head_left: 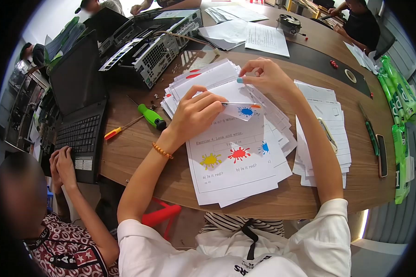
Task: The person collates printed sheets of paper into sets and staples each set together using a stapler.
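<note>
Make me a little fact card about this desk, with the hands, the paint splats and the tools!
Left hand: holding a lifted sheet that has a blue splat
Right hand: thumb and finger close together at the upper papers; grip unclear
Page underneath: "Exercise 4. Look and write.", with yellow, red and blue splats
Tools left of the papers: green-handled screwdriver, yellow-and-red screwdriver
Far right: phone

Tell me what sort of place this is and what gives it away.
Probably a shared workroom, perhaps for computer repair: a metal computer case, a green-handled screwdriver and printed worksheets share one table.
</note>
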Demonstrator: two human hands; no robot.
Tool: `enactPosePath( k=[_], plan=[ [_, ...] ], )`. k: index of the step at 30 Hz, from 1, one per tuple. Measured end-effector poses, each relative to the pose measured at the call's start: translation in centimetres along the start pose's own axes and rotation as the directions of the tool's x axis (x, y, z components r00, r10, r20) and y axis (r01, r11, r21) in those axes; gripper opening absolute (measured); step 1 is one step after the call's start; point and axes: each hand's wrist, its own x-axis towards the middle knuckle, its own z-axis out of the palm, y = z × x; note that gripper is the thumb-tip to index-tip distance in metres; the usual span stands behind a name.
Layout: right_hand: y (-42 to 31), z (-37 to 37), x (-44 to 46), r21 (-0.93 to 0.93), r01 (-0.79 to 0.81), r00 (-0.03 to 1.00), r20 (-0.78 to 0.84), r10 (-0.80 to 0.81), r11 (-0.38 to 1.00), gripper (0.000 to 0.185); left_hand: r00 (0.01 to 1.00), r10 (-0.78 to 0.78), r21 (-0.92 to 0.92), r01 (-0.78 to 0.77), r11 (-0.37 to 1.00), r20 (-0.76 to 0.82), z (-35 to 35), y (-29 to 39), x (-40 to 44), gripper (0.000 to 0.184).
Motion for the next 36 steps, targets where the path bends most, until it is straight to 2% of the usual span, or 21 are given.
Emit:
enactPosePath(
  k=[2,8,12,14,18,21,23,27,30,32,36],
  plan=[
    [0.0,0.2,-0.4,0.048,0.118,0.993,0.006,-0.118,0.992,0.026,1.000,0.002,0.003,-0.002,1.000,-0.001,0.0,0.1,0.1,0.015],
    [0.4,0.3,-0.5,-0.084,0.179,0.981,0.087,-0.171,0.980,0.032,1.000,0.005,0.014,-0.005,1.000,0.006,-0.1,0.1,0.1,0.015],
    [-0.2,0.1,-0.7,-0.091,0.197,0.975,0.125,-0.185,0.976,0.033,1.000,0.008,0.016,-0.008,1.000,0.003,-0.1,0.2,0.2,0.015],
    [-0.5,0.2,-0.8,-0.069,0.127,0.981,0.156,-0.116,0.989,0.031,1.000,0.006,0.013,-0.006,1.000,0.004,-0.1,0.2,0.2,0.015],
    [-0.4,0.4,-1.0,-0.076,0.088,0.990,0.116,-0.079,0.993,0.028,1.000,0.002,0.010,-0.002,1.000,0.009,0.0,0.1,0.1,0.016],
    [0.9,0.8,-0.7,-0.044,0.107,0.993,0.050,-0.104,0.993,0.036,1.000,-0.007,0.005,0.007,1.000,0.003,-0.1,0.2,0.1,0.017],
    [1.9,0.9,-0.5,0.003,0.071,0.995,0.074,-0.071,0.997,0.046,1.000,-0.007,0.006,0.007,1.000,0.007,0.0,0.1,0.1,0.017],
    [2.0,0.8,-0.5,0.028,0.031,0.992,0.120,-0.034,0.999,0.052,1.000,-0.010,0.007,0.009,1.000,0.012,-0.1,0.2,0.2,0.017],
    [1.4,1.0,-0.6,0.116,0.042,0.995,0.086,-0.052,0.992,0.044,1.000,-0.002,0.002,0.002,1.000,-0.001,0.0,0.2,0.2,0.017],
    [1.0,1.3,-0.4,0.281,-0.197,0.977,0.135,0.165,0.939,0.032,1.000,0.011,0.007,-0.011,1.000,0.007,-0.2,0.2,0.3,0.017],
    [1.0,2.0,-0.1,0.336,-0.167,0.986,0.051,0.159,0.927,0.026,1.000,0.026,0.022,-0.026,0.999,0.009,-0.6,0.3,0.4,0.018]
  ],
)
